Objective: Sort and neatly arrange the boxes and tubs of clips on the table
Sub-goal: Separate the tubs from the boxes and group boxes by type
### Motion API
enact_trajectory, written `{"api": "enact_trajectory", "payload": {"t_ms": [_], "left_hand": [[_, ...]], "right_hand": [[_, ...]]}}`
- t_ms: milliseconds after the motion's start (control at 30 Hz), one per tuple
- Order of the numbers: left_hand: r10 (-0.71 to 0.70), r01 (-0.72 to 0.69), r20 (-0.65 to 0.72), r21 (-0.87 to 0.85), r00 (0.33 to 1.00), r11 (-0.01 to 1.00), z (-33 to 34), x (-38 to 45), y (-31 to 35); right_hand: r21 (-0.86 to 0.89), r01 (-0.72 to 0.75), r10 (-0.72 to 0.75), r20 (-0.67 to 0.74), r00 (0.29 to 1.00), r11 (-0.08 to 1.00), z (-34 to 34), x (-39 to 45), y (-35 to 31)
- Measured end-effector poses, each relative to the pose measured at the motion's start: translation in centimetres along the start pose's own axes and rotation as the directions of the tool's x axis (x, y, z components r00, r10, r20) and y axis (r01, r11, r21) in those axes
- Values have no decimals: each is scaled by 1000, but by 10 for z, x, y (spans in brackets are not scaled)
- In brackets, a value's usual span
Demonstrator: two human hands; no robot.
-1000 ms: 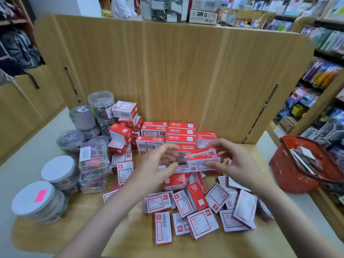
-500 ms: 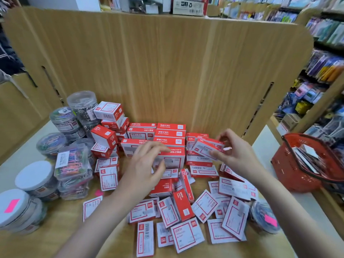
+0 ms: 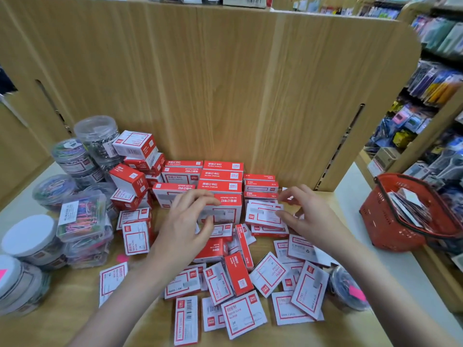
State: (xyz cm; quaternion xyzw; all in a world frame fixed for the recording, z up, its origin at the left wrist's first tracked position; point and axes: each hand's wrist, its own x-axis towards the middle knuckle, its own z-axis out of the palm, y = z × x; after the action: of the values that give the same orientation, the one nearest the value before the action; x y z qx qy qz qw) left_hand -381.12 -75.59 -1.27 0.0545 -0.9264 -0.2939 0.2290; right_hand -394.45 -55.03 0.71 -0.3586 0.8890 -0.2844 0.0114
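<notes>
Hands: left hand point(image 3: 186, 225) and right hand point(image 3: 307, 216) hover mid-frame, fingers loose, gripping nothing
Boxes: red-white boxes point(image 3: 220, 181) stacked centre, more scattered below
Tubs: clip tubs point(image 3: 82, 216) at left
Surface: wooden table point(image 3: 75, 319), tall panel point(image 3: 213, 83) behind
Room: shop shelves point(image 3: 426, 108) and red basket point(image 3: 380, 221) at right

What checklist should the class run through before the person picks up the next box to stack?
1. Left hand free: ok, fingers relaxed, holding nothing.
2. Right hand free: cannot tell; its fingertips are at a flat box, grip unclear.
3. Back stack square against the panel: ok.
4. Loose boxes all sorted: not ok, many lie scattered at the near edge.
5. Tubs grouped: not ok, one tub lies apart on the right.
6. Left pile tidy: not ok, boxes tilted.
</notes>
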Motion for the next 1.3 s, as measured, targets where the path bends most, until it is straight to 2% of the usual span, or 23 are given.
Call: {"api": "enact_trajectory", "payload": {"t_ms": [100, 200, 300, 367, 500, 600, 667, 767, 967, 1033, 1133, 1200, 1300], "left_hand": [[-6, 7, -28, 14, 1000, 1000, 2, 0, 1], [61, -58, -62, 53, 996, 997, 3, 4, 7], [88, -84, -77, 48, 993, 995, 1, 8, 12], [101, -98, -84, 40, 991, 994, 0, 9, 14], [97, -96, -84, 19, 992, 995, 0, 10, 13], [108, -106, -89, 20, 990, 994, 1, 11, 13], [115, -114, -87, 21, 990, 993, 2, 12, 14], [129, -128, -65, 17, 989, 992, 8, 15, 15], [194, -194, 10, 114, 981, 974, 17, 25, 15], [205, -204, 11, 139, 979, 969, 17, 30, 15], [204, -207, 35, 175, 978, 962, 17, 36, 13], [188, -195, 54, 181, 981, 964, 16, 38, 11], [152, -164, 89, 137, 984, 977, 15, 40, 8]], "right_hand": [[-65, -29, 36, 96, 995, 997, -1, -4, -3], [-141, -75, 100, 177, 979, 987, 3, 1, -7], [-128, -96, 119, 187, 975, 987, 5, 5, -10], [-121, -81, 98, 135, 986, 989, 6, 5, -7], [63, -85, 83, 24, 996, 994, -2, 3, -3], [186, -91, 77, 83, 994, 978, -22, -4, 0], [210, -96, 59, 174, 983, 973, -29, -11, 0], [150, -90, 44, 286, 957, 985, -24, -18, -3], [16, 37, -40, 364, 930, 999, -10, -7, -15], [20, 32, -37, 377, 925, 999, -9, -1, -13], [132, -24, -14, 278, 960, 991, -16, 10, -5], [-18, 22, -19, 159, 987, 1000, -17, 18, 1], [-193, 126, -93, 174, 980, 973, -8, 31, 5]]}}
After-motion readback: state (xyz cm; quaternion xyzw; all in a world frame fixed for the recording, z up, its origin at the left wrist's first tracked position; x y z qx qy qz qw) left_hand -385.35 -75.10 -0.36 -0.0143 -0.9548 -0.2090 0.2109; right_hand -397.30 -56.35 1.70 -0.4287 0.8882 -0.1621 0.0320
